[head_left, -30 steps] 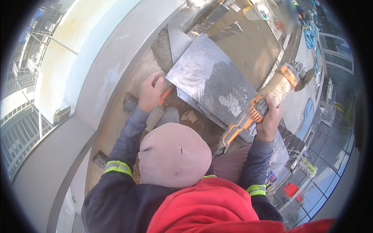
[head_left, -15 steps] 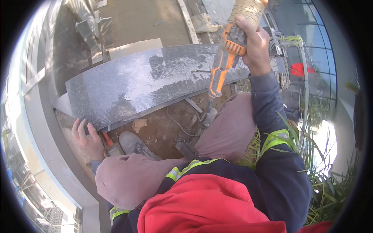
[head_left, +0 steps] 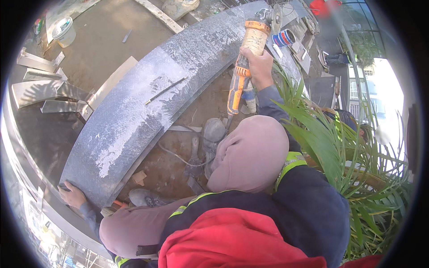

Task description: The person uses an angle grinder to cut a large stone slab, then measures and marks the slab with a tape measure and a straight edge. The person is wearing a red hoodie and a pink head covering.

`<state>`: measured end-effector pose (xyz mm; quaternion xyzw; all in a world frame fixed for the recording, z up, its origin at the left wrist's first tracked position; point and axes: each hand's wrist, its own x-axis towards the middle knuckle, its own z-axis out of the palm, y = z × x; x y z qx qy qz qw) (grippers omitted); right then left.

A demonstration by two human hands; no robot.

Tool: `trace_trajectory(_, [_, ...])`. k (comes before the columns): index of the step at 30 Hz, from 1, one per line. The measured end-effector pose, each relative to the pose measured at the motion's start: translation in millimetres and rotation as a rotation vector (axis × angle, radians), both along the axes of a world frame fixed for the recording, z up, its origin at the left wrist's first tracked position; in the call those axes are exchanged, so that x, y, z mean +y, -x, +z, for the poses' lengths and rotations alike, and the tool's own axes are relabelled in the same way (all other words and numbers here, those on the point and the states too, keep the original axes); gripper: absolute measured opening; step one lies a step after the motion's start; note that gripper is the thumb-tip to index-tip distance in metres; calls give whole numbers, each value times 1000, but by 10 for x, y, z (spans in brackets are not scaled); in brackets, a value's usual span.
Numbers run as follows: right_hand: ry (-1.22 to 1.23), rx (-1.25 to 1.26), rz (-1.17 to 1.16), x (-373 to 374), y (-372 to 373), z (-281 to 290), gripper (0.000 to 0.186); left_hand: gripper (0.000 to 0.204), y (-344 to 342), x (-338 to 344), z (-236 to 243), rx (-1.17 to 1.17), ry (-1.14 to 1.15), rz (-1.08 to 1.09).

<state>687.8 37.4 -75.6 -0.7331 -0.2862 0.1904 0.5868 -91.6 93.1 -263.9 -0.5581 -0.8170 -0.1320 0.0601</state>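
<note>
A long, slightly curved grey stone slab (head_left: 134, 102) runs from near left to far right, with pale patches on its dusty face. My left hand (head_left: 73, 195) lies against the slab's near left end, fingers extended at the corner. My right hand (head_left: 259, 64) is wrapped round an orange and dark angle grinder (head_left: 240, 80), which has tan tape round its front body. The grinder is held upright near the slab's far right edge, its disc (head_left: 277, 15) at the far end. A thin pencil-like stick (head_left: 165, 91) lies on the slab.
Stone offcuts (head_left: 35, 89) and a white bucket (head_left: 64, 32) stand at the left. A blue can (head_left: 283, 38) sits beyond my right hand. Palm leaves (head_left: 330, 147) crowd the right side. A cable (head_left: 174, 154) crosses the ground by my shoes.
The view has turned, and more of the slab and the left-hand ground shows. The grinder's disc end has come into view. My right hand still holds the grinder; my left stays at the slab's end.
</note>
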Motion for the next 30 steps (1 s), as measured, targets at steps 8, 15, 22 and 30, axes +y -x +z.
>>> trace_trajectory(8, [319,32,-297,-1384,-1327,-940,33,75,-1283,245,43,33,151,-129])
trace_trajectory(15, [689,-166,-477,-2097,-1873,-1276,57,68,-1809,-30,127,65,165,-381])
trace_trajectory(22, [706,-11,-451,-1981,-2075,-1977,63,60,-1687,-107,213,77,54,-417])
trace_trajectory(30, [930,-129,-427,-2234,-2313,-2061,75,53,-1856,-98,345,12,21,-343])
